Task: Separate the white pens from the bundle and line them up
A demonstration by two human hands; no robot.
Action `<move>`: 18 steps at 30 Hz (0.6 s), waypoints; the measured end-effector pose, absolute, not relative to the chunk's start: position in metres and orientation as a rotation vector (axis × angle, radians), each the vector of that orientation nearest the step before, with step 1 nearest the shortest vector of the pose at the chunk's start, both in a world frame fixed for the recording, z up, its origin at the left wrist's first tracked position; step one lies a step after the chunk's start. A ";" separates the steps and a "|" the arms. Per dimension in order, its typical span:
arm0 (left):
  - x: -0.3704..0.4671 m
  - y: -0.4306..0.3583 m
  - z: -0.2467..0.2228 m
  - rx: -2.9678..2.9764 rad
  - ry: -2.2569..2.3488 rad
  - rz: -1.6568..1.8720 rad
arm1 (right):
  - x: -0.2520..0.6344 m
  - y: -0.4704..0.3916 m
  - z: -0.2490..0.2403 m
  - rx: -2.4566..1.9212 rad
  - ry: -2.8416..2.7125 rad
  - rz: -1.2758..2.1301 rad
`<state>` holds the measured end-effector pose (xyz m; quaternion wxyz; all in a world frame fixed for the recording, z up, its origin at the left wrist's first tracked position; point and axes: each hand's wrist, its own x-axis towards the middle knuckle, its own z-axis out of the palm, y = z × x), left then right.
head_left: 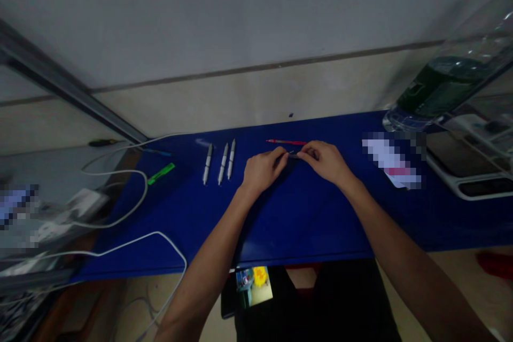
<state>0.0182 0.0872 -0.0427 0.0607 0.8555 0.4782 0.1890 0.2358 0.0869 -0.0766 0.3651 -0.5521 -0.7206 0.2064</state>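
My left hand (264, 170) and my right hand (325, 161) meet over the blue tabletop (296, 214), fingertips pinched. Between them they hold a slim dark pen (294, 153), lying roughly level; most of it is hidden by my fingers. Just behind it lies a red pen (285, 142), its right end close to my right hand. Left of my left hand are three white pens with grey ends: one (207, 164) apart on the left, and two close together, a middle one (223, 164) and a right one (231, 159).
A green strip-like object (162, 173) and a white cable (138, 172) lie on the left. On the right stand a large clear bottle (430, 91), a blurred-out white item (390, 163) and a white device (465, 187). A lit phone screen (254, 286) rests below the table edge.
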 end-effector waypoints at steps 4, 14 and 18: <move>0.016 0.091 -0.046 2.552 1.553 0.598 | 0.242 0.090 -0.087 -1.376 -2.054 0.331; 0.015 0.092 -0.050 2.554 1.480 0.585 | 0.244 0.092 -0.091 -1.338 -2.080 0.399; 0.013 0.094 -0.050 2.526 1.455 0.598 | 0.241 0.092 -0.082 -1.306 -1.875 0.557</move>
